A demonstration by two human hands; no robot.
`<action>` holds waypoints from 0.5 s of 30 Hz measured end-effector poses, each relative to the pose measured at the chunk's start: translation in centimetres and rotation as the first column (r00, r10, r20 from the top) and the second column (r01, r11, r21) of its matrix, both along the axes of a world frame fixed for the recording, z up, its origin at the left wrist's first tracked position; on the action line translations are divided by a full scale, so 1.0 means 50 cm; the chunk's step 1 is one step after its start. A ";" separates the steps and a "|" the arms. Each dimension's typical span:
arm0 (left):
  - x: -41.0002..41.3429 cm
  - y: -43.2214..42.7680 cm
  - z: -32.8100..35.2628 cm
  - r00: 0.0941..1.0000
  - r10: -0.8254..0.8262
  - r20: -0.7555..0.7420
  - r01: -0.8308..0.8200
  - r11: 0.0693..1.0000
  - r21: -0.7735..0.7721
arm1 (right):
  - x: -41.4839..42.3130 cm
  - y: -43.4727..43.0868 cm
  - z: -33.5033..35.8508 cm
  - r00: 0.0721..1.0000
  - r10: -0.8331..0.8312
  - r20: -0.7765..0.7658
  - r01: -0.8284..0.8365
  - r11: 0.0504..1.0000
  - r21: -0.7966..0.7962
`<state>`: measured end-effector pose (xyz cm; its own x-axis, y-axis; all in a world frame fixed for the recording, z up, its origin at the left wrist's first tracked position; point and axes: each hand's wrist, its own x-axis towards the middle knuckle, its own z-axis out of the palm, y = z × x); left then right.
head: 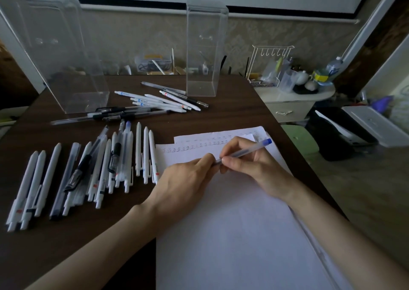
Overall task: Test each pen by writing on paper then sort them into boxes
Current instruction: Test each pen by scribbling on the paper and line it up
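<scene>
Both hands hold one pen. The right hand (250, 165) wraps thumb and fingers round the clear barrel of the blue-ended pen (245, 151), and the left hand (188, 179) pinches its near tip with curled fingers. The pen hangs slanted just over the paper, its blue end pointing to 2 o'clock.

Taking the hands as the dial's centre:

- The dark brown table (232, 117) runs under everything.
- The white paper (232, 223) spreads from the centre down to 6 o'clock. A second sheet (221, 134) peeks out past its far edge at 12.
- The large clear box (66, 57) stands at 10 o'clock, at the table's far left.
- The tall clear box (207, 46) stands upright at 12 o'clock.
- At 9 o'clock a row of pens (88, 172), mostly white with some clear and black-gripped, lies side by side, several overlapping.
- At 11 o'clock, between the two boxes, a loose heap of pens (155, 101) lies crosswise.
- A line of small written marks (190, 149) runs along the paper's top edge, just beyond the left fingers.
</scene>
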<state>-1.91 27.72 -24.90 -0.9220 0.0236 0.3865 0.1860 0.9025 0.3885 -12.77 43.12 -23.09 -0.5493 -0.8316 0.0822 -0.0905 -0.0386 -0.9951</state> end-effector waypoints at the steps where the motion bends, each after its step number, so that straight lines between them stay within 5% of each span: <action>1: 0.001 -0.002 0.000 1.000 0.015 0.005 -0.015 1.000 0.009 | -0.001 -0.001 -0.001 1.000 0.000 0.002 0.000 1.000 -0.011; 6: -0.001 -0.001 0.000 0.993 0.115 0.025 -0.115 0.993 0.003 | -0.014 -0.005 -0.009 1.000 -0.014 -0.018 0.013 0.998 -0.058; 10: -0.007 0.000 0.008 0.987 0.154 0.043 -0.155 0.988 0.024 | -0.066 0.025 0.009 0.953 -0.272 0.135 0.297 0.928 -0.226; 15: -0.071 0.027 0.010 0.989 0.104 0.103 -0.078 0.969 -0.233 | -0.098 0.039 -0.010 0.762 -0.619 -0.191 0.609 0.785 -0.113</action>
